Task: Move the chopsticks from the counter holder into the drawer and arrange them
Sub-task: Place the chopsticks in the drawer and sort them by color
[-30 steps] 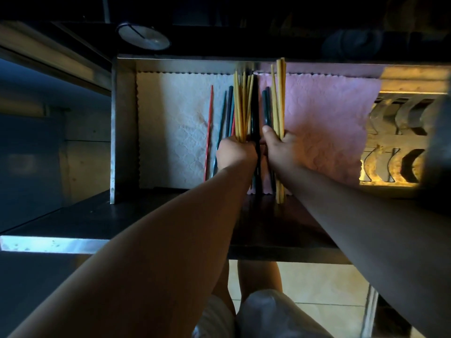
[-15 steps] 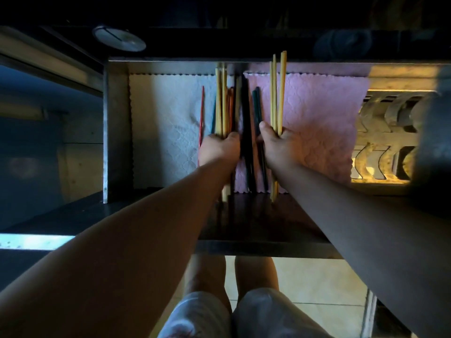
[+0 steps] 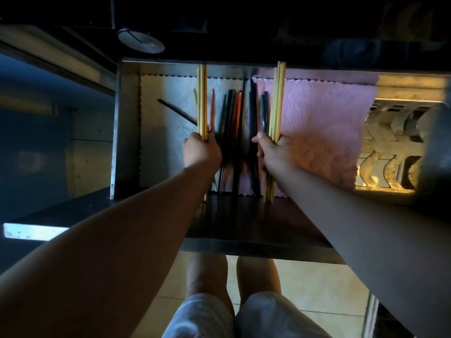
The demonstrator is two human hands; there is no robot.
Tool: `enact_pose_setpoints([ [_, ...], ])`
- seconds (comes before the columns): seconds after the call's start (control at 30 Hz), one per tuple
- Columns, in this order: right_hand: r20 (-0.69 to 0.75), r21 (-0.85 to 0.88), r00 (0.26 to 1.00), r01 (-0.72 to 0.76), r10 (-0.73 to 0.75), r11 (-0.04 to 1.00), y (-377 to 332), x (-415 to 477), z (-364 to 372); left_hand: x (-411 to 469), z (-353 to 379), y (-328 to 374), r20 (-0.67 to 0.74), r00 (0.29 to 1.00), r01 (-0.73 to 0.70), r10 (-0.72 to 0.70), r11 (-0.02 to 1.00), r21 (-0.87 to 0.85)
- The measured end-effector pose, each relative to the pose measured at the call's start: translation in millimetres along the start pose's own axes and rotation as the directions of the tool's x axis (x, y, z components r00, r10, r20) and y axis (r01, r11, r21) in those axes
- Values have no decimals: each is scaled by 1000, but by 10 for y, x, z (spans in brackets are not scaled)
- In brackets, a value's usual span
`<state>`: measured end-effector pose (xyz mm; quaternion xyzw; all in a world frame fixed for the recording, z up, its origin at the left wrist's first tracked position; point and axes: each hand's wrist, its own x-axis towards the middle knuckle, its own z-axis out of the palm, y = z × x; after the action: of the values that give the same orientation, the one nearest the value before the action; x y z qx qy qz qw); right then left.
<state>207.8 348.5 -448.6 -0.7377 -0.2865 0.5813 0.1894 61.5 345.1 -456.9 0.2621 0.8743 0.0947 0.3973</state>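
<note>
Arranging step, seen from the head camera: the chopsticks are already inside the open drawer (image 3: 127,132), lying lengthwise on a white liner cloth (image 3: 166,123) and a pink liner cloth (image 3: 317,128). The left hand (image 3: 201,152) is clenched round a bundle of yellow chopsticks (image 3: 202,101) over the white cloth; the right hand (image 3: 273,152) grips a second yellow bundle (image 3: 278,98) at the near edge of the pink cloth. Between the two hands lie the dark and orange chopsticks (image 3: 234,113), roughly parallel, while a single dark chopstick (image 3: 177,112) rests askew on the white cloth, left of the rest. Sorting by colour appears to be in hand. The next move probably calls for setting each yellow bundle down parallel to its neighbours, then straightening the askew stick
</note>
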Motion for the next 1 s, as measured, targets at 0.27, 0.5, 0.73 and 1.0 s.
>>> enact_pose_setpoints([
  [0.27, -78, 5, 997, -6, 6, 1000, -29, 23, 78, 26, 13, 21, -37, 995, 91, -96, 988, -121],
  [0.5, -110, 80, 993, -31, 40, 996, -27, 1, 45, 25, 48, 25, -61, 962, 235, -267, 920, -314],
  [0.73, -136, 71, 990, -16, 26, 997, -52, -22, -14, -115, 180, 188, -13, 988, 143, -155, 936, -322],
  [1.0, -157, 80, 987, -19, 31, 997, 0, 15, -14, -128, 293, 237, 140, 983, 156, -115, 933, -326],
])
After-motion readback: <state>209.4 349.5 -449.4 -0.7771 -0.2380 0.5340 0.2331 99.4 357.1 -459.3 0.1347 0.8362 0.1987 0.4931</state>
